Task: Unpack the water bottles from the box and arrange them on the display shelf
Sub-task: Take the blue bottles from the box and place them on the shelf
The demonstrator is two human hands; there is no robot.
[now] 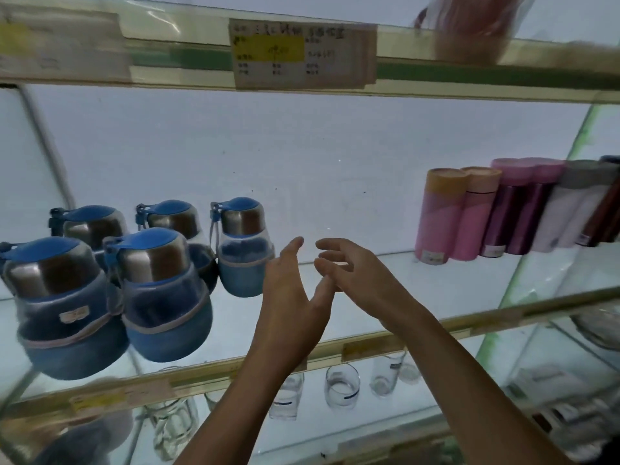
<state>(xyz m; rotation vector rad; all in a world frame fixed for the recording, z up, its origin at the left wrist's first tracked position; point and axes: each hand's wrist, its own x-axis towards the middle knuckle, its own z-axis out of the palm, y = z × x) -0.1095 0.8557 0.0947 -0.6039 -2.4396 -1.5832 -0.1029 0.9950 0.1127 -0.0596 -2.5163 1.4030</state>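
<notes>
1. Head view, task items: five blue bottles (164, 290) stood upright on the left part of the display shelf (436, 283), two near the front edge and three farther back. They were packed close together, probably so that the product reads as one block. The box was not in view.
2. Head view, left hand: your left hand (292, 297) was raised over the middle of the shelf, just right of the far-right bottle and not touching it. Its fingers were nearly straight and spread, and it held nothing.
3. Head view, right hand: your right hand (355, 273) was beside the left, with its fingers loosely curled around nothing. The left thumb appeared to meet the right fingers, but blur prevented confirmation.
4. Head view, free space: both hands were over the bare stretch of glass between the blue bottles and the row of slim flasks (469, 216) on the right. That stretch is the likely place for the next bottles.
5. Head view, surroundings: a price label (302, 53) hung on the rail above. Clear glasses (342, 385) stood on the shelf below.
6. Judgement: with both hands empty, the next step appears to be fetching another bottle.
</notes>
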